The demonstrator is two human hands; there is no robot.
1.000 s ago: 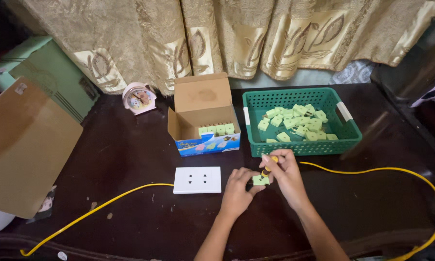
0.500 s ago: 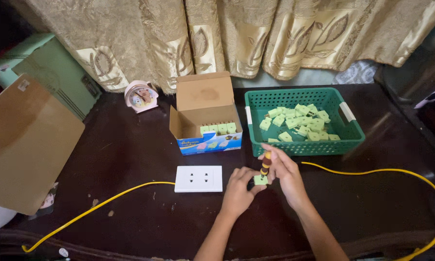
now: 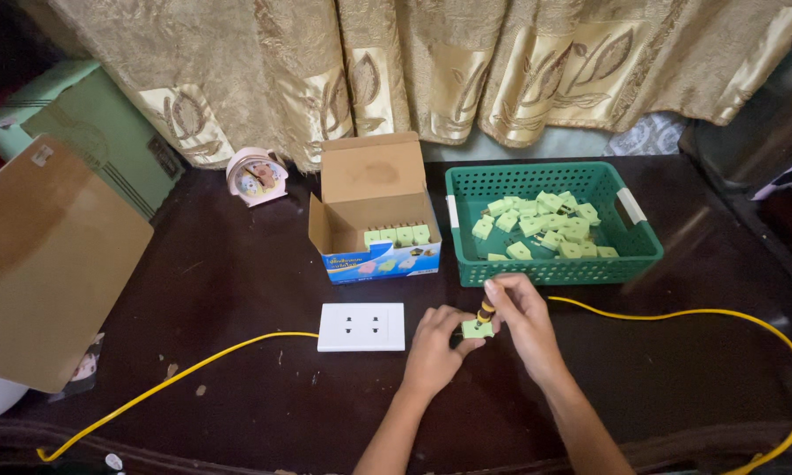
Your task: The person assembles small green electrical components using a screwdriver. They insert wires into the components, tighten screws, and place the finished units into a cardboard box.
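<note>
Dark table (image 3: 237, 290), left hand (image 3: 435, 347) pinching green plug (image 3: 477, 329); right hand (image 3: 523, 317) gripping screwdriver (image 3: 485, 310)

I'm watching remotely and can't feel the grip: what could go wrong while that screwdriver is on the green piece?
The screwdriver in the right hand bears on a small green piece that the left hand pinches; a slip could jab the left fingertips. The piece is held by its edges, so it may twist or pop loose onto the dark table, where small parts would be hard to spot. The yellow cable runs just behind the right hand and might snag it.
</note>
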